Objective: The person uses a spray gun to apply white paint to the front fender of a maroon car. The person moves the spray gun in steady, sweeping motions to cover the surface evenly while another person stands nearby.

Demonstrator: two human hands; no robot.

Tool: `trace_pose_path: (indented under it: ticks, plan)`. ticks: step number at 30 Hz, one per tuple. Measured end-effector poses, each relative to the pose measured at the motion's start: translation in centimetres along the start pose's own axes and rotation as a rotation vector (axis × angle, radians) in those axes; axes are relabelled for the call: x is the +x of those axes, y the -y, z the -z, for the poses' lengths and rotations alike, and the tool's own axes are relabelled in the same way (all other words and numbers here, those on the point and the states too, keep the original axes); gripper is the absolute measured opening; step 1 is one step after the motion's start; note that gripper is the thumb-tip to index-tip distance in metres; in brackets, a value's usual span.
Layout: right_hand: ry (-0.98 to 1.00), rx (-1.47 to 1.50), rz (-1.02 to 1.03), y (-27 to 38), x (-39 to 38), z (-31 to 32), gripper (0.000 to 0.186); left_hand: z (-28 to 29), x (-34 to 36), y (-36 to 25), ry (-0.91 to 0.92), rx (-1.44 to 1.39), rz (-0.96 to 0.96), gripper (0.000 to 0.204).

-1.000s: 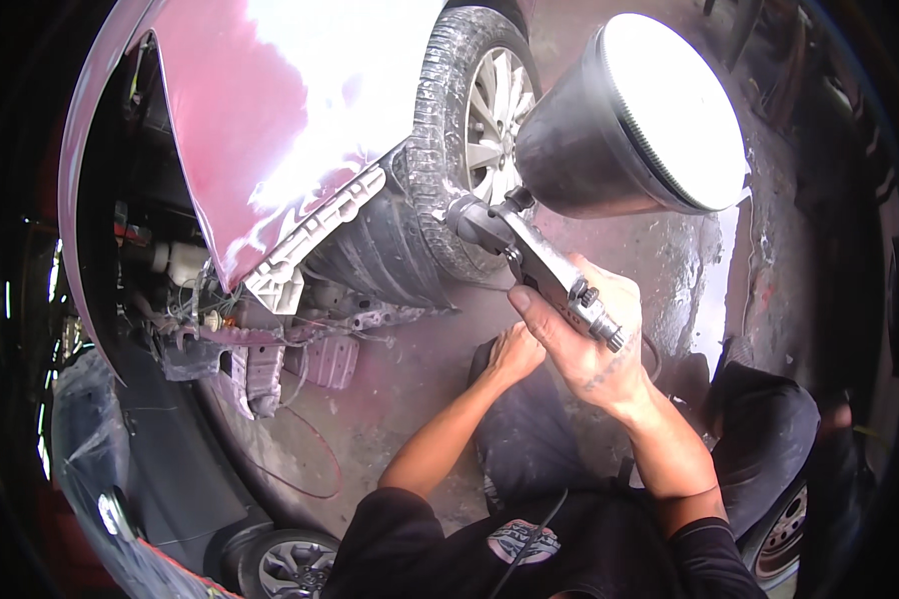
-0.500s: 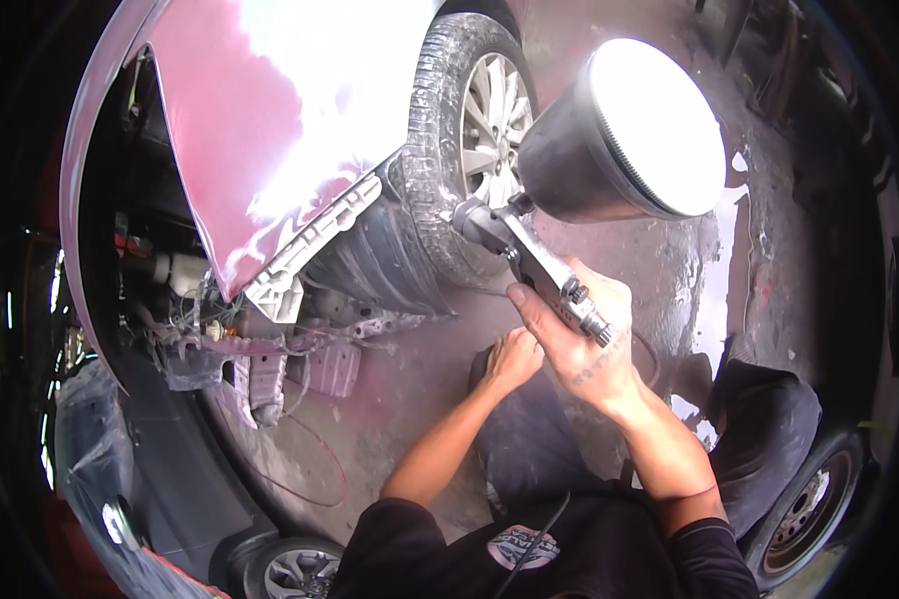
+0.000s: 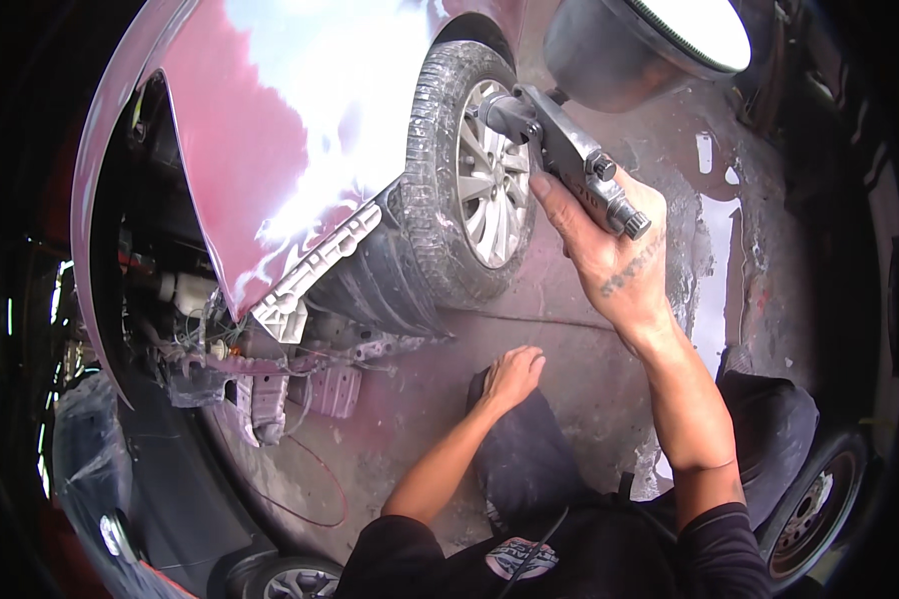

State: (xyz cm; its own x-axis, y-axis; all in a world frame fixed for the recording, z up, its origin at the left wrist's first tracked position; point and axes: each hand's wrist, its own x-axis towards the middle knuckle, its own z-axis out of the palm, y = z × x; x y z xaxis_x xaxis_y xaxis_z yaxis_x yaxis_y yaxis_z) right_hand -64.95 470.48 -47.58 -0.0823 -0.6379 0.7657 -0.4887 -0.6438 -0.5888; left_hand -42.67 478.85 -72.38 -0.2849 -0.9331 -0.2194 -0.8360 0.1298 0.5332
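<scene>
My right hand (image 3: pixel 604 240) is closed around a metal spray gun (image 3: pixel 574 160) with a large dark cup (image 3: pixel 609 60) and pale lid (image 3: pixel 689 22), held high before the tire and alloy wheel (image 3: pixel 440 170) of a car. The car's panel (image 3: pixel 220 150) is pink-red with a broad whitish patch, bordered below by a white plastic bracket (image 3: pixel 320 265). My left hand (image 3: pixel 509 374) rests on my knee, fingers loosely bent and apart, with nothing visible in it.
Exposed front-end parts and wiring (image 3: pixel 250 374) sit low left, beside a dark liner (image 3: pixel 370 290). A dark car body (image 3: pixel 180 479) with plastic sheeting (image 3: pixel 90 439) is at lower left, a loose wheel (image 3: pixel 809 509) at lower right. Thin hoses (image 3: pixel 569 321) cross the stained floor (image 3: pixel 390 419).
My right hand has lifted the spray gun and cup toward the top of the view. My left hand has shifted slightly down on the knee. The car appears slightly lower in the picture.
</scene>
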Motion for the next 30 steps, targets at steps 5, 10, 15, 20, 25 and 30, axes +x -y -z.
trace_pose_path:
  ticks: [5, 10, 15, 20, 25, 30]
  plan:
    - [0.142, 0.096, -0.059, 0.2, -0.5, 1.7, 0.027, -0.3, 0.2, 0.1, 0.005, -0.007, 0.010, 0.028]
    - [0.282, 0.285, -0.102, 0.3, -0.6, 3.3, 0.024, -0.1, 0.3, -0.4, 0.030, -0.002, 0.018, 0.028]
    - [0.291, 0.421, -0.234, -0.2, 1.8, 3.8, 0.039, 0.2, 0.0, -0.6, 0.032, 0.034, 0.020, 0.028]
    - [0.151, 0.359, -0.332, -1.7, 4.6, 3.4, 0.033, 0.1, 0.0, -0.4, 0.020, 0.020, 0.030, 0.029]
    - [0.077, 0.281, -0.409, -2.9, 6.2, 3.3, 0.026, -0.3, 0.0, -0.2, 0.004, 0.026, 0.031, 0.029]
    - [0.046, 0.291, -0.372, -2.5, 5.0, 3.8, 0.029, -0.1, 0.0, -0.6, 0.003, 0.011, 0.035, 0.029]
